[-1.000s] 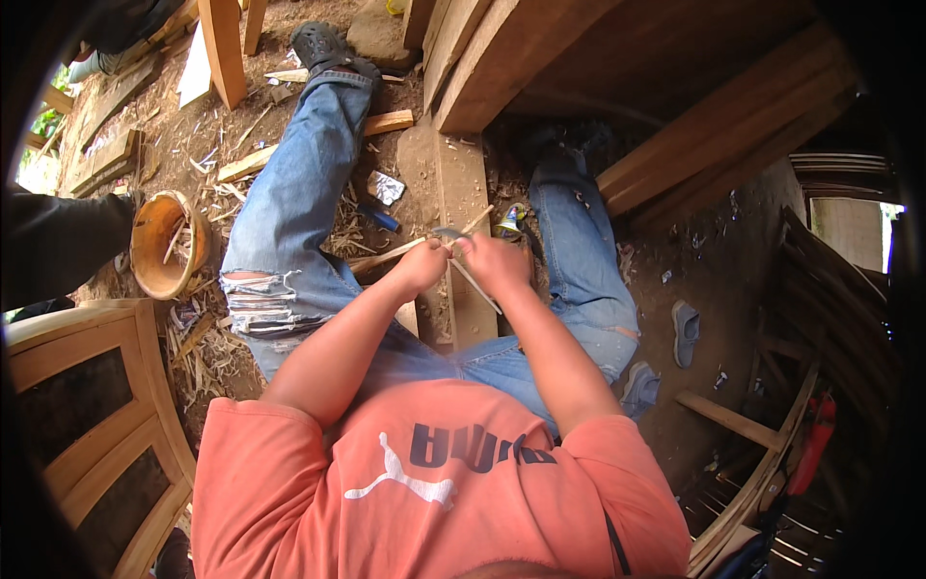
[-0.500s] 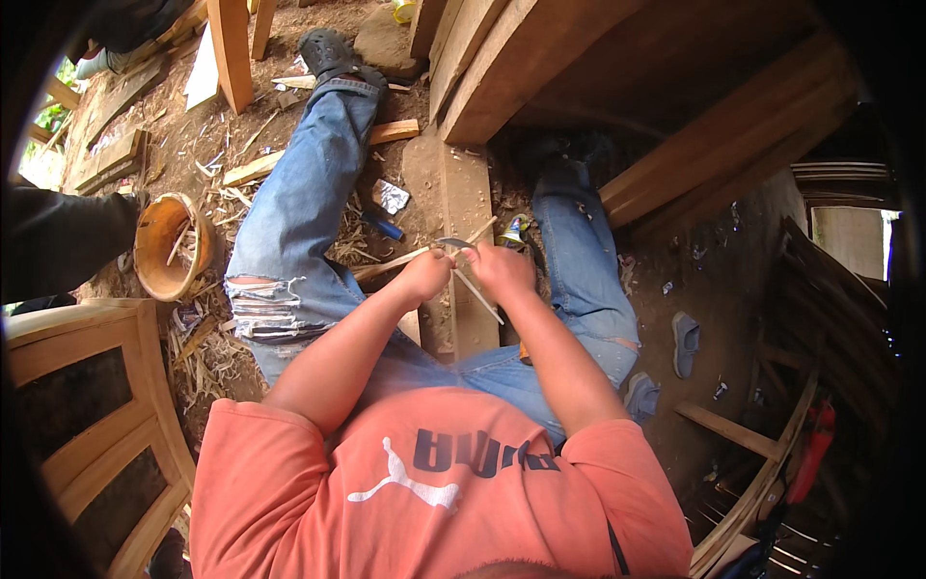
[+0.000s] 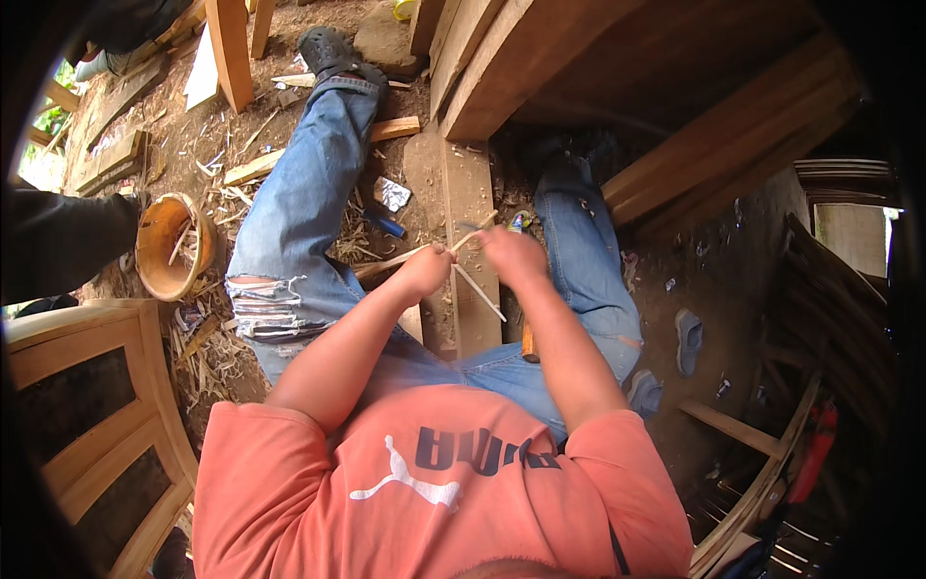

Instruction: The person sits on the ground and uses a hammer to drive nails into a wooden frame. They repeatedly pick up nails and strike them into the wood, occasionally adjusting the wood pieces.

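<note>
My left hand (image 3: pixel 424 273) and right hand (image 3: pixel 511 256) are both clamped on a thin cane strip (image 3: pixel 463 253), above the plank (image 3: pixel 463 193) between my legs.

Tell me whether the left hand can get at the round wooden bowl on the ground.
Probably yes: the left hand grips thin cane strips, and only the left leg lies before the bowl.

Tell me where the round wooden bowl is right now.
In the head view the bowl sits on the dirt floor at the person's left, among wood scraps beside the left knee and just above the wooden frame.
</note>
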### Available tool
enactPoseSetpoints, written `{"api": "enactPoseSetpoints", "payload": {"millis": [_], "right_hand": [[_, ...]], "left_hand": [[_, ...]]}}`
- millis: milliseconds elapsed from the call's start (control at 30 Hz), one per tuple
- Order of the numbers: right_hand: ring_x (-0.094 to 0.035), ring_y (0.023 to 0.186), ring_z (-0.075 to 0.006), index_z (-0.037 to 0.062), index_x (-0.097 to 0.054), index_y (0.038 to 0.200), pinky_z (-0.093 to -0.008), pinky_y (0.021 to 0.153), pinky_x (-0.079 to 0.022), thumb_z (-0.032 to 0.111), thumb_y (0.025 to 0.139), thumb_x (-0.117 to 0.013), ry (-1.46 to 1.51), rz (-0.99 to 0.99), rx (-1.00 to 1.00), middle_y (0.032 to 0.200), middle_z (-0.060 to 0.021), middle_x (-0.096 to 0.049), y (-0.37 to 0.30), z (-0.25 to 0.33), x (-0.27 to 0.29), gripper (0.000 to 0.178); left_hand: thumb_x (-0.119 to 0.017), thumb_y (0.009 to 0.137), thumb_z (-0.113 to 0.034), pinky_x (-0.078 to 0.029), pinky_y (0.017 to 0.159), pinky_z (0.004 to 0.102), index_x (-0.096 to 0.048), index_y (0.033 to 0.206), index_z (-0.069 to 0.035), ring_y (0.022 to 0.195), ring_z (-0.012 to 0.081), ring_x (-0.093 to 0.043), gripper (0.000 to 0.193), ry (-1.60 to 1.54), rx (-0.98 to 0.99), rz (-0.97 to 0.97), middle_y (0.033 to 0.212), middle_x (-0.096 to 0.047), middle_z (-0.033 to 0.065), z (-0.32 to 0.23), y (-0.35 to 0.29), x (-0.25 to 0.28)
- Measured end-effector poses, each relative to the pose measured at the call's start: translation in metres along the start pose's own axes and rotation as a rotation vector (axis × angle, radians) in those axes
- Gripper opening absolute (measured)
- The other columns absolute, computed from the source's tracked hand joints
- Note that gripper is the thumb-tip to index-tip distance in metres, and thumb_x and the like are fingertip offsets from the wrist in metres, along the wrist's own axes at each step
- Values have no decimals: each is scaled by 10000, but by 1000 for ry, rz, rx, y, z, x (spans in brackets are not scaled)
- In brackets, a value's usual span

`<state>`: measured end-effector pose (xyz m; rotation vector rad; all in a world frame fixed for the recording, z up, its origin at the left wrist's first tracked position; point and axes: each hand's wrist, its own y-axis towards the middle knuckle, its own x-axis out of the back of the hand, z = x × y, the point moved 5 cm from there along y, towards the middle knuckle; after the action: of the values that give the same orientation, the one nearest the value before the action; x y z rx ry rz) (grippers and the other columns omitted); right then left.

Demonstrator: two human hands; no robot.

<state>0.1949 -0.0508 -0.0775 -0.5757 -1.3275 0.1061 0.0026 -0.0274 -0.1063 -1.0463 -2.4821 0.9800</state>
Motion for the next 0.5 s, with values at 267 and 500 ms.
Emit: {"api": "enactPoseSetpoints", "payload": {"millis": [267, 500], "right_hand": [[-739, 860, -384, 64, -690, 983, -525, 707, -568, 594, 1056, -399, -159, -76, 23, 904, -179, -755, -1, -3, 18, 609], [-703, 883, -434, 46, -588, 1104, -551, 749, -537, 466, 1060, -497, 86, -77, -79, 948, -213, -734, -18, -10, 2, 432]], "left_hand": [[-493, 1054, -268, -466, 690, 352, -679, 1097, -26, 747, 180, -584, 308, 45, -69, -48, 876, -663, 62, 5, 5, 4], [-477, 1057, -295, -509, 880, 507, -623, 1126, 5, 997, 422, -678, 341, 470, -139, -167, 1044, -712, 252, -17, -13, 2]]}}
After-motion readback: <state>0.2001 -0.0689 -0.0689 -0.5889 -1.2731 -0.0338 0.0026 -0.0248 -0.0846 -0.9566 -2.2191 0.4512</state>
